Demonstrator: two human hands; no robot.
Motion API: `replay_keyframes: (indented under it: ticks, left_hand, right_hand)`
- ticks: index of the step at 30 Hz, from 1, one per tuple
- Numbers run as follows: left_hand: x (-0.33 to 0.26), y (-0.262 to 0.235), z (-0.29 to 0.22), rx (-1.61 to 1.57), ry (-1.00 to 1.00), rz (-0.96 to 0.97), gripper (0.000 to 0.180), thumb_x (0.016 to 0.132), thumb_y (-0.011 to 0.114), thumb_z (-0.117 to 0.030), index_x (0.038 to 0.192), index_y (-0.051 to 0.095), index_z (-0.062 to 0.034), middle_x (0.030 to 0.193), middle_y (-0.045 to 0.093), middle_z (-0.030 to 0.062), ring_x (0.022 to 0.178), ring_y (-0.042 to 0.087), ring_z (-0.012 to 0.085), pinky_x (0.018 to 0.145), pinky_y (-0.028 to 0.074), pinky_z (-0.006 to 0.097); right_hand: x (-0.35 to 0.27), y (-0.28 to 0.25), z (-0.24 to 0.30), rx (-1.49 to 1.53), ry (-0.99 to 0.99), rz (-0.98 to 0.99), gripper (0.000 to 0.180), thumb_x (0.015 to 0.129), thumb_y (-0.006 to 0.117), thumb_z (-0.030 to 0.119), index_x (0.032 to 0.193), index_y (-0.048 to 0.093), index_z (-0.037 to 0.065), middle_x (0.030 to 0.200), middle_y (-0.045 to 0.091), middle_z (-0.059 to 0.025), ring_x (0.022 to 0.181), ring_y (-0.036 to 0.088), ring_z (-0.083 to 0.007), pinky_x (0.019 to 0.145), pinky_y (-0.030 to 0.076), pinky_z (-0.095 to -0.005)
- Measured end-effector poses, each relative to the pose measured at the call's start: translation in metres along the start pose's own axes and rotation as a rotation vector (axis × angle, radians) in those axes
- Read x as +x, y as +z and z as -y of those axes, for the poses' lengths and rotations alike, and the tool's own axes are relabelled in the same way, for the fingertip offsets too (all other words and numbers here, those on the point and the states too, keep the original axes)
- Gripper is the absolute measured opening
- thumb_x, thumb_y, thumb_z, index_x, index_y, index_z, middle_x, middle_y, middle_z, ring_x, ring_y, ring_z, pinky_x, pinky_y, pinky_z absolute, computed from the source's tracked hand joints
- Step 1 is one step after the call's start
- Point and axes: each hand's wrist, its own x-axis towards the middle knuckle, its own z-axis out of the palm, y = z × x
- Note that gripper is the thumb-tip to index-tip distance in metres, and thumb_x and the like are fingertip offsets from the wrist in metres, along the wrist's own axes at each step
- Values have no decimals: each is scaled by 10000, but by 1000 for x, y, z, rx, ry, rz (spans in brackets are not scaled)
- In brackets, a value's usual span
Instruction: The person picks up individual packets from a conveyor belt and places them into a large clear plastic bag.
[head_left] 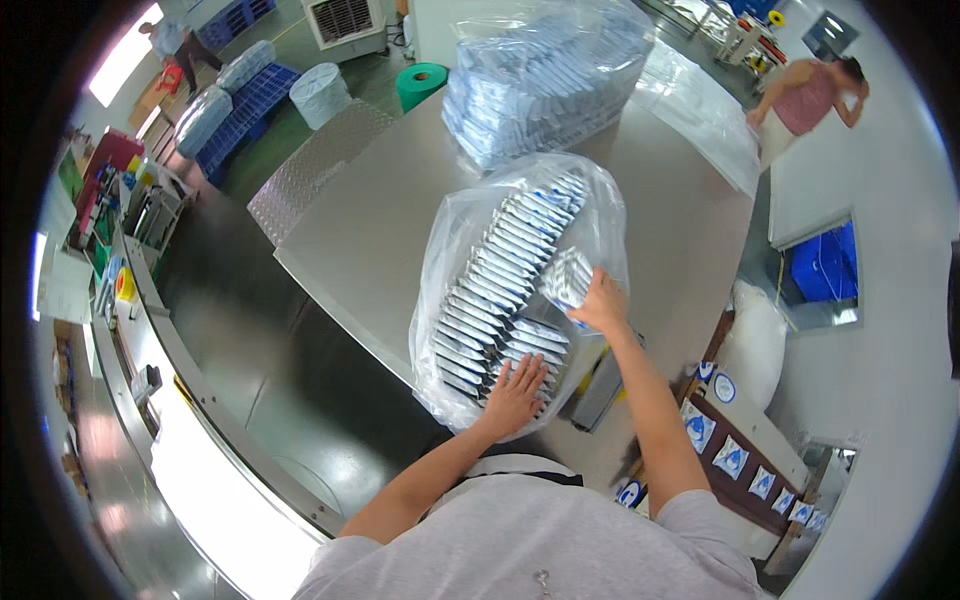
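Note:
A large clear plastic bag (432, 300) lies open on the metal table (375, 210) in front of me. Inside it, a long row of silver-white packets (500, 270) stands on edge, with a shorter row of packets (532, 340) beside it on the right. My left hand (515, 395) lies with fingers spread on the near end of the shorter row. Closed round a bundle of packets (567, 278), my right hand (602, 302) is at the right side of the bag, above the shorter row's far end.
A full clear bag of packets (545, 85) stands at the table's far end. A grey device (597, 395) sits right of the open bag. At the right, a conveyor (745, 470) carries several blue-and-white packets. Two other people (805, 95) are farther off.

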Motion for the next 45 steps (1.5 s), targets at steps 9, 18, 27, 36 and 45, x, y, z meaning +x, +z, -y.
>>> replay_keyframes:
  ticks: [9,18,27,36,45]
  left_hand:
    - [-2,-4,3,-33,-12,-13,642,838,501,-355,1379,316,-62,1486,200,98,1380,151,251,1090,126,481]
    - [-3,-6,3,-14,29,-46,639,840,509,-349,1379,314,-66,1479,218,99,1372,176,256,1085,147,483]
    - [-1,7,4,38,67,-16,643,872,471,-372,1398,270,-61,1486,184,115,1379,145,285,1080,135,514]
    - [6,11,0,150,93,97,685,843,497,-338,1409,232,-57,1501,127,113,1387,116,284,1078,133,536]
    - [5,17,0,222,111,184,674,868,462,-272,1431,156,-61,1510,69,122,1391,65,311,1085,97,525]
  right_hand:
    - [-12,66,33,-382,-210,-41,983,628,649,645,1288,323,-6,1259,429,-146,1143,416,-279,874,342,-511]
    - [-20,61,31,-251,-91,68,852,804,492,612,1367,250,20,1423,257,-166,1292,279,-315,1000,208,-628]
    - [-186,13,-11,348,25,-568,208,851,504,178,990,500,23,997,525,-164,976,493,-336,836,367,-427]
    - [-387,135,-94,-29,456,-89,245,881,478,243,924,553,14,949,559,-194,928,516,-342,810,420,-436]
    - [-380,136,-91,-91,582,-14,408,848,509,360,897,598,-35,921,584,-198,929,531,-335,760,476,-428]
